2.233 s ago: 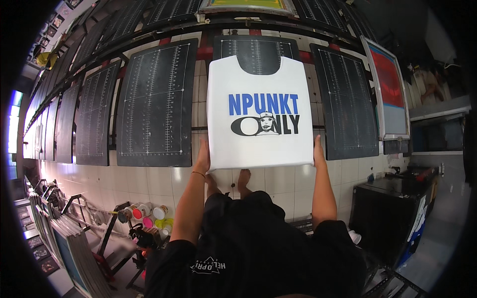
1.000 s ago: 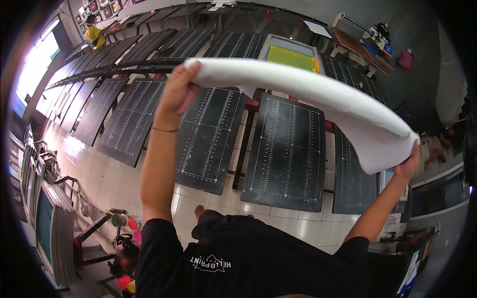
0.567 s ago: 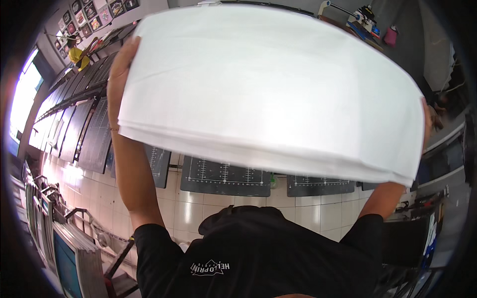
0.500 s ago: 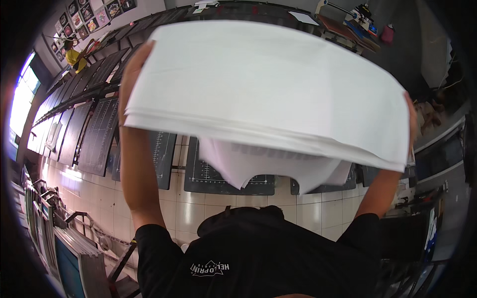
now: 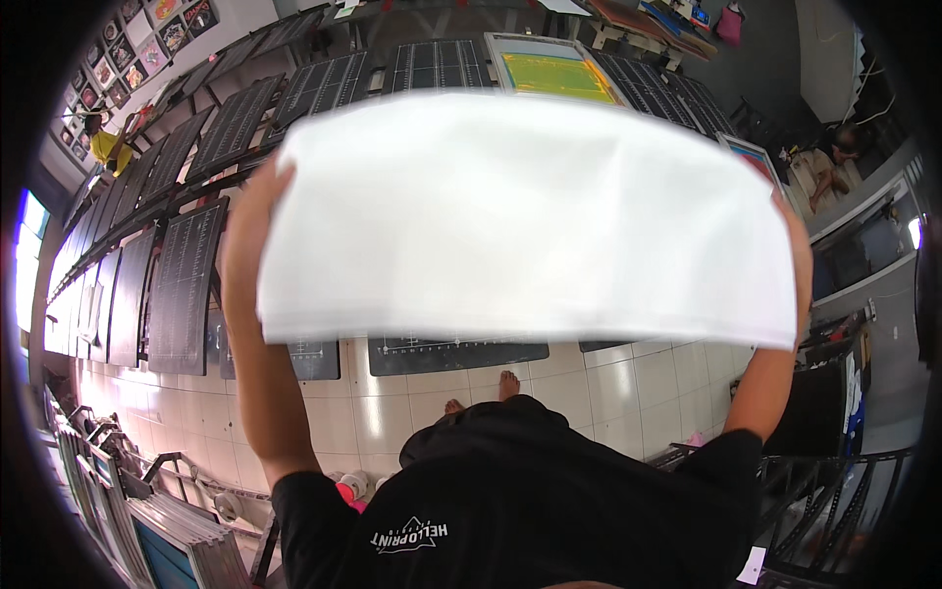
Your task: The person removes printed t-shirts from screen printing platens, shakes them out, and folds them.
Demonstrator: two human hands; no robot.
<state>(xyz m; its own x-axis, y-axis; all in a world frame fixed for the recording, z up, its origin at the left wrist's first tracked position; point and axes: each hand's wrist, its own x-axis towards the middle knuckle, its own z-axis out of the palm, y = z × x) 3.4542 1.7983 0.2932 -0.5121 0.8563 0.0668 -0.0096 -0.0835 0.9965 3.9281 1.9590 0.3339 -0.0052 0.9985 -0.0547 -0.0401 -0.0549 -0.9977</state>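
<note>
A wide white T-shirt (image 5: 530, 226) is stretched out between my two hands in front of me, its surface slightly blurred by motion. My left hand (image 5: 267, 201) is closed on its left side edge, the thumb over the cloth near the upper corner. On the other side my right hand (image 5: 797, 250) grips the right edge, with most of its fingers hidden behind the cloth. Below the T-shirt's lower edge shows the near end of a black printing board (image 5: 456, 358) with white ruler marks. The cloth hides the rest of that board.
Rows of black marked boards (image 5: 186, 285) stand to the left and beyond. A framed screen with yellow ink (image 5: 554, 77) lies at the back. Framed screens (image 5: 186, 540) are stacked lower left, and a black metal rack (image 5: 834, 501) stands lower right. One person (image 5: 110, 147) is far left, another (image 5: 824, 172) at right.
The T-shirt has come down at its far edge, uncovering the boards and yellow screen behind. Its hanging collar part with dark print no longer shows. Both hands still hold it.
</note>
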